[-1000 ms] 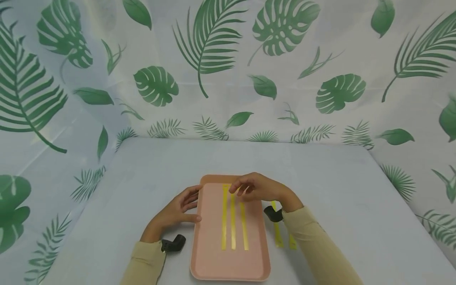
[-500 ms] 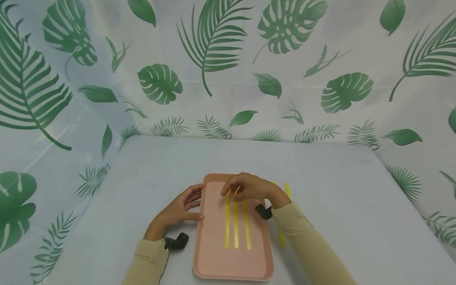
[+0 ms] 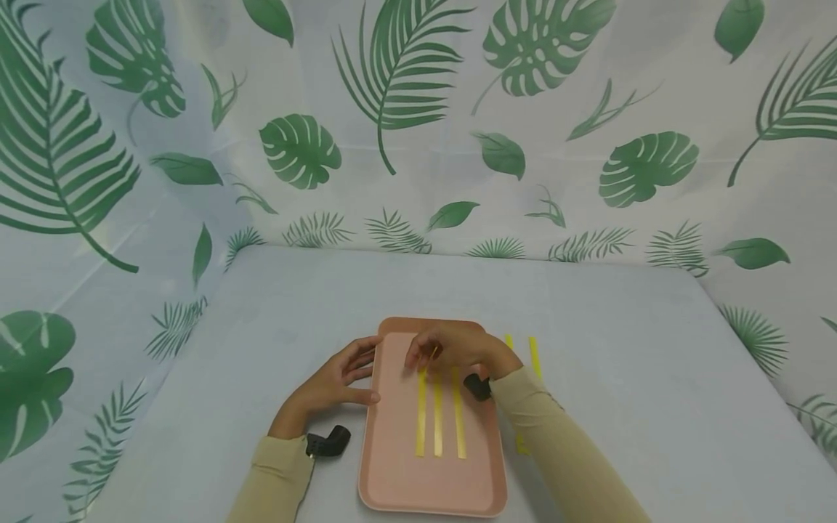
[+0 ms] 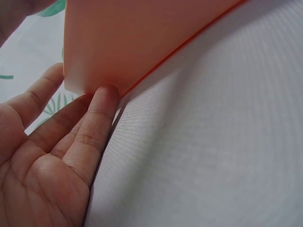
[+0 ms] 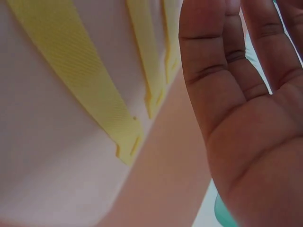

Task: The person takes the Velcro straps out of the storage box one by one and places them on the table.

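A pink tray (image 3: 431, 490) lies on the table, bearing three yellow strips (image 3: 421, 421) laid side by side lengthwise. Each strip is flat and narrow; in the right wrist view their ends (image 5: 129, 144) are notched and slotted. My left hand (image 3: 330, 381) is at the tray's left side, thumb and fingers spread along the rim. In the left wrist view its fingertips (image 4: 106, 97) touch the tray's outer wall. My right hand (image 3: 458, 347) is over the far end of the strips, fingers bent loosely downward, and it covers those far ends in the head view. No held thing shows in it.
More yellow strips (image 3: 535, 356) lie on the white table to the tray's right, partly hidden by the right forearm. A leaf-printed curtain (image 3: 418, 167) stands behind the table and along its sides. A small black camera (image 3: 330, 441) is worn on each wrist.
My right hand has shifted left across the tray toward the leftmost strip and slightly nearer, uncovering strips at the right. The left hand stays at the rim; the whole head view has drifted a little.
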### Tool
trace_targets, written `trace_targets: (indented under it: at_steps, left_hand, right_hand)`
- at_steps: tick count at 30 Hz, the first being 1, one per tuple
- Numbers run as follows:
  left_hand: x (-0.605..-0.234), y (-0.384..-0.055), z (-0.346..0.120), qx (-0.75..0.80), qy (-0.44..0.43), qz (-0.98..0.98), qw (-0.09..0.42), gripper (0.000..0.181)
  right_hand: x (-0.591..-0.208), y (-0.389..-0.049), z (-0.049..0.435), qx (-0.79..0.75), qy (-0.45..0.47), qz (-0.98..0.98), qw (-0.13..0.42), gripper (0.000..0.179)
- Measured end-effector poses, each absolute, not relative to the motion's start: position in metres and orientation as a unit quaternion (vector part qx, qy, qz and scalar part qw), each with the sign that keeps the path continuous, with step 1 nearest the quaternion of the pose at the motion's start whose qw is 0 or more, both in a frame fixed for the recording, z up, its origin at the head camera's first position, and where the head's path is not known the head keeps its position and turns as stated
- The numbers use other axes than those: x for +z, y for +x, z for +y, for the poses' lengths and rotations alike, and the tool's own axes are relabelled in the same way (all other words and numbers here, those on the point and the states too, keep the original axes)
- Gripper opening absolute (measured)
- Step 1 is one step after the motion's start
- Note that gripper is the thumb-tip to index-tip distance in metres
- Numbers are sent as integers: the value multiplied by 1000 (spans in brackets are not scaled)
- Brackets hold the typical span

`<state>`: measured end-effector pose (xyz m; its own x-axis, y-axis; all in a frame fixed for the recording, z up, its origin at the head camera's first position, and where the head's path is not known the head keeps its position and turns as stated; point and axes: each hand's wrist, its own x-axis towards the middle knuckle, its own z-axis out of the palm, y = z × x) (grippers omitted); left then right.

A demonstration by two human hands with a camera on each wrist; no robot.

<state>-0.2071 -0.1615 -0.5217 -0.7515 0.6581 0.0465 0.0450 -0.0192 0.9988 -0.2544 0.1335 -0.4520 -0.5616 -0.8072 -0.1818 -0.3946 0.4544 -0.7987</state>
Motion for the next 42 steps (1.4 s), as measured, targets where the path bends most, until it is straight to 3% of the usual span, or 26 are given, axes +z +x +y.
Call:
trace_targets:
  at_steps: [8,30,42]
  left_hand:
    - [-521,-207,-161,664,260,661,234,105]
    - [-520,-208,-162,666,255,660,235,105]
    - [-521,-208,-162,670,256,657,232,104]
  right_hand:
    - [-455,-255,129,-325,-375,826,267,38]
    - [-463,-260,118,-334,-376,814,291,37]
    - [-461,-258,119,-344,-423,808,221,21]
